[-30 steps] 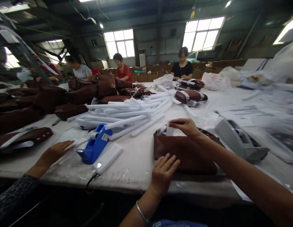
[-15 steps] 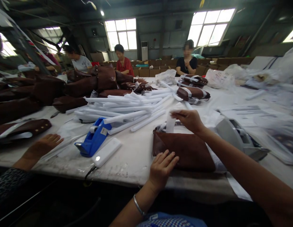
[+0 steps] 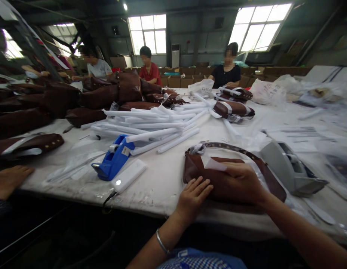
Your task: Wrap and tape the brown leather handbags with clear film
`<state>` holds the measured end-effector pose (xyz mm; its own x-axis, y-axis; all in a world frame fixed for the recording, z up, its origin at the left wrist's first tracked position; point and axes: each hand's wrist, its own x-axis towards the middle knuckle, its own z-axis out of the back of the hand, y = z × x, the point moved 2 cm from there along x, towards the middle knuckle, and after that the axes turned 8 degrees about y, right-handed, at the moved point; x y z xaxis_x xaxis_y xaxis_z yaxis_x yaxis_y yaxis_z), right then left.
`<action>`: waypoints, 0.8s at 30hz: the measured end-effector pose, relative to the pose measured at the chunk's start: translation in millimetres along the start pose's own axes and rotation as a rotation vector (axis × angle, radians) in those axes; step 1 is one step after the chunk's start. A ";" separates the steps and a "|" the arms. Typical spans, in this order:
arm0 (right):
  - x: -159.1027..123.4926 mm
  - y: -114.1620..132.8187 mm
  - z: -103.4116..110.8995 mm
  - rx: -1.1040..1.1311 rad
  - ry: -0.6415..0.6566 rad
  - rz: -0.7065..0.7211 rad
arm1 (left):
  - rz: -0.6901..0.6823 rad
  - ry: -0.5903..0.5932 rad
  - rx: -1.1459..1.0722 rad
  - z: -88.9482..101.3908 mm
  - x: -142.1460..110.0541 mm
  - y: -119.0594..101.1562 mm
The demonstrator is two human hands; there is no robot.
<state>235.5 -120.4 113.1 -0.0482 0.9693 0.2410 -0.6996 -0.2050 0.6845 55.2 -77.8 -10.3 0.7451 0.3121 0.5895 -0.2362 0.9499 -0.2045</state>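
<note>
A brown leather bag (image 3: 218, 179) with a studded strap lies on the white table (image 3: 162, 183) in front of me. My left hand (image 3: 193, 196) rests flat on the bag's near left corner, fingers spread. My right hand (image 3: 242, 183) lies on top of the bag, its fingers closed on a white paper strip (image 3: 214, 163) pressed against the leather. White wrapping shows at the bag's top left.
A blue tape dispenser (image 3: 113, 160) and a white device (image 3: 128, 180) lie left of the bag, a grey tape dispenser (image 3: 291, 172) to the right. White paper rolls (image 3: 151, 127) and brown bags (image 3: 58, 108) cover the table behind. A co-worker's hand (image 3: 9, 179) rests at the left. Three people sit opposite.
My right hand has come down from above the bag's top edge, bringing the white strip onto the bag. The co-worker's hand has drawn back to the left. My left hand stayed put.
</note>
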 end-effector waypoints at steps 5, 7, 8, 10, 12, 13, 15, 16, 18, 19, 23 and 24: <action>-41.9 -15.4 -33.2 -0.038 0.083 0.320 | 0.064 -0.051 -0.171 2.5 -1.7 6.2; -51.9 -23.2 -44.0 -0.103 0.091 0.372 | 0.109 -0.067 -0.240 1.8 -2.9 7.9; -56.1 -26.1 -48.4 -0.131 0.088 0.389 | 0.134 -0.069 -0.266 1.7 -3.6 8.7; -63.6 -29.2 -55.2 -0.173 0.072 0.420 | 0.169 -0.044 -0.285 2.1 -4.7 10.0; -70.5 -30.1 -59.8 -0.211 0.049 0.449 | 0.145 -0.020 -0.255 3.4 -4.8 10.0; -73.8 -30.2 -61.4 -0.227 0.041 0.463 | 0.115 -0.010 -0.231 4.0 -4.6 9.6; -79.7 -30.7 -63.8 -0.244 0.053 0.477 | 0.051 0.006 -0.186 4.5 -4.0 8.4; -82.2 -31.1 -64.5 -0.242 0.066 0.478 | 0.030 0.010 -0.170 4.5 -3.8 8.0; -85.8 -31.7 -64.6 -0.230 0.088 0.467 | 0.019 0.020 -0.151 3.9 -3.7 7.7; -86.7 -31.8 -64.3 -0.227 0.086 0.467 | 0.021 0.026 -0.149 3.4 -3.9 7.7; -86.5 -30.1 -64.3 -0.290 0.048 0.534 | 0.020 0.031 -0.148 2.0 -5.2 8.6; -86.1 -29.6 -64.9 -0.313 0.044 0.551 | 0.017 0.025 -0.142 1.9 -5.5 8.8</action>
<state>214.1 -189.0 27.5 -0.4853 0.7390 0.4673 -0.7388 -0.6324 0.2329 47.8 -71.1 -13.8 0.7576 0.3264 0.5652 -0.1601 0.9325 -0.3238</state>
